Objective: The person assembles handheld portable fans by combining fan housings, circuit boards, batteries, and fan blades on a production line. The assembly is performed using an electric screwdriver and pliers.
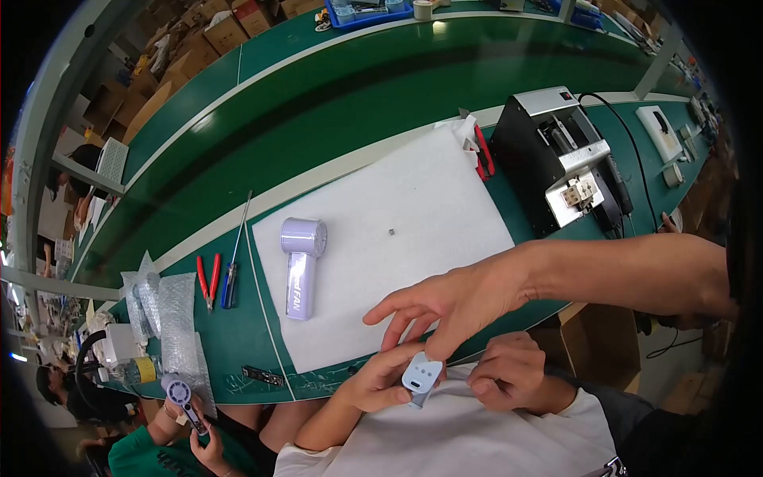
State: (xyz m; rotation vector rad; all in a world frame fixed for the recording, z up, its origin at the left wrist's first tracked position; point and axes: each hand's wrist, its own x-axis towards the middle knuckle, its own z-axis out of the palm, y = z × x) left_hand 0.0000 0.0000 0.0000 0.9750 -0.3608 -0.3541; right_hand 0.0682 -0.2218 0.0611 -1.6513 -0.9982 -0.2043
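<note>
Green bench (318, 119) runs across my view. At the far left I see a pile of bubble wrap (171, 306). Next come red pliers (209, 278) and a blue screwdriver (232, 270), lying side by side and not in use. Then there is a white foam sheet (413, 199) with a pale purple hand fan (300, 266) lying flat on its left part.

Below the sheet, close to the white shirt, is the left hand (381, 385). Its fingers are curled around a small pale blue part (421, 374) and hold it from the left and from under. The part is off the bench, just past the near edge of the sheet. Another person's hand (445, 306) reaches in from the right with fingers spread, and its fingertips touch the top of the part. The right hand (509, 374) sits just beside the part with its fingers curled in. I cannot tell if it holds anything. Far right stands a black machine (548, 159), well apart from the hands.

I think the step in hand is checking or fixing the small part, with the helper pointing at it. The next move calls for a still left hand, so the part does not slip, and room for the right hand to come in.
</note>
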